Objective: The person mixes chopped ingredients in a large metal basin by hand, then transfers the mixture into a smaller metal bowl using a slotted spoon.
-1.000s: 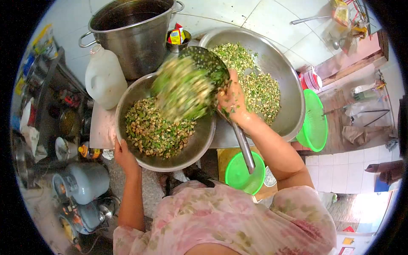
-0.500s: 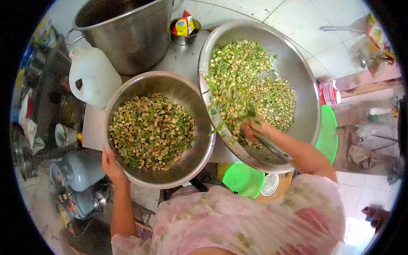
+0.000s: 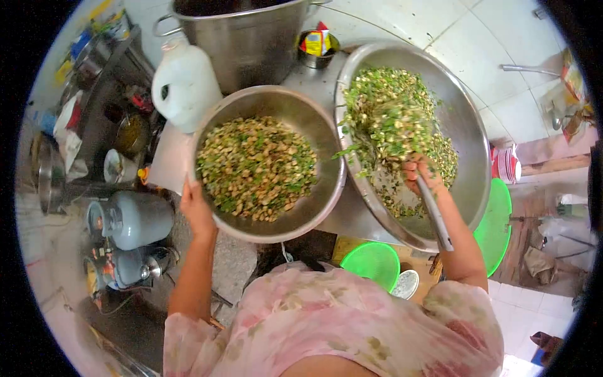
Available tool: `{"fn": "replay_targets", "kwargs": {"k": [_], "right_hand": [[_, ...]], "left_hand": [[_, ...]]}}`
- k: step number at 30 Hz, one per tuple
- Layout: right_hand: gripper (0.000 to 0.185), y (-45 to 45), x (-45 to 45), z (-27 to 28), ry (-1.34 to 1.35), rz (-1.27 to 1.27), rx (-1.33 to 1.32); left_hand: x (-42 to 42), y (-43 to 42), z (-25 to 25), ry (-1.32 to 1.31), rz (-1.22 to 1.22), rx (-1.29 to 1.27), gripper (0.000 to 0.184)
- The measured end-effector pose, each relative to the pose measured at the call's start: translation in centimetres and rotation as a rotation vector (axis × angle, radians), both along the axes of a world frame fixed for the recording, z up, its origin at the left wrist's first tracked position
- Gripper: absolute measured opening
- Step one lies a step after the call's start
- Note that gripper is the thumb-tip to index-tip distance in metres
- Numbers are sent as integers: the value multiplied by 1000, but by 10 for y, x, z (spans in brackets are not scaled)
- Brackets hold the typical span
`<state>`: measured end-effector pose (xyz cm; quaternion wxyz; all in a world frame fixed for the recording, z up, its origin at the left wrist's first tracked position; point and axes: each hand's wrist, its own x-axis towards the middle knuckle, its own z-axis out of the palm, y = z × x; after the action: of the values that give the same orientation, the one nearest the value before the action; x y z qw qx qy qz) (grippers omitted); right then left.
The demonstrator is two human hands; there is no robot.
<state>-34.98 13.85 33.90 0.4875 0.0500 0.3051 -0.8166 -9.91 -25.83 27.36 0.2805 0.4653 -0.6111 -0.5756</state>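
Note:
My left hand (image 3: 198,208) grips the near-left rim of a steel bowl (image 3: 308,217), which holds a chopped mix (image 3: 257,168) of green and pale brown bits. To its right, a wider steel basin (image 3: 463,129) leans with its left edge close beside the bowl. Lighter green chopped mix (image 3: 389,94) is heaped on the basin's left side. Inside the basin, my right hand (image 3: 424,173) is closed round a long-handled metal spoon (image 3: 436,213). Blurred, heaped greens cover the spoon's head. A few bits lie on the basin's left rim.
Behind the bowl stand a tall steel pot (image 3: 245,50) and a white plastic jug (image 3: 185,88). A small metal bowl (image 3: 317,60) holds a yellow-red packet. Green baskets (image 3: 374,264) sit below the basin. Gas cylinders (image 3: 141,220) are on the left.
The view has shifted, so the bowl and basin appear further right. My right hand has raised the spoon with a heap of greens on it. My left hand keeps its grip on the bowl.

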Motion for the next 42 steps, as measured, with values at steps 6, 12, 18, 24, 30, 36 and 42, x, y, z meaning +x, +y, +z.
{"fn": "replay_targets", "kwargs": {"k": [6, 12, 18, 24, 30, 36, 42], "right_hand": [[5, -64, 35, 75, 296, -297, 623], [45, -159, 83, 71, 898, -328, 1033], [67, -99, 9, 47, 1301, -403, 1316], [9, 44, -118, -39, 587, -628, 1338], [10, -43, -105, -79, 334, -415, 1053], [22, -9, -74, -102, -228, 85, 152], [21, 14, -43, -57, -290, 87, -188]], "left_hand": [[-3, 8, 2, 159, -35, -76, 37], [-3, 8, -5, 187, -46, 93, 40], [-1, -2, -18, 7, -21, 6, 43], [3, -1, -20, 86, -48, -73, 42], [-1, 10, -5, 19, -12, -83, 42], [2, 8, -18, 84, 42, -11, 44], [-2, 6, -18, 189, 71, 139, 41]]}}
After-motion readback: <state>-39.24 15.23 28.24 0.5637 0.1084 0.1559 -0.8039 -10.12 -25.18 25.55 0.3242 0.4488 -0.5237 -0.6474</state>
